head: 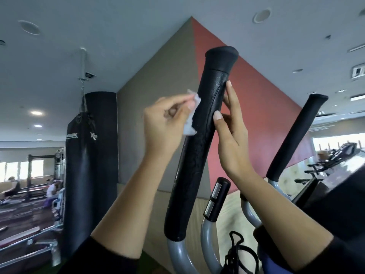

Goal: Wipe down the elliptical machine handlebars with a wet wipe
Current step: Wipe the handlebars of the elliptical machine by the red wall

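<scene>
- Head view is showing the black handlebar (189, 165) leaning at centre
- right hand (231, 139) is resting straight, unclenched fingers along its right side
- left hand (166, 123) is pinching the wet wipe (190, 123) against its left edge

Open gap between left handlebar (197, 147) and right handlebar (296, 135); short grip (217, 198) blocks low; punching bag (83, 165) well left.

wipe (190, 129) left of handlebar (197, 143); punching bag (79, 165) further left
</scene>
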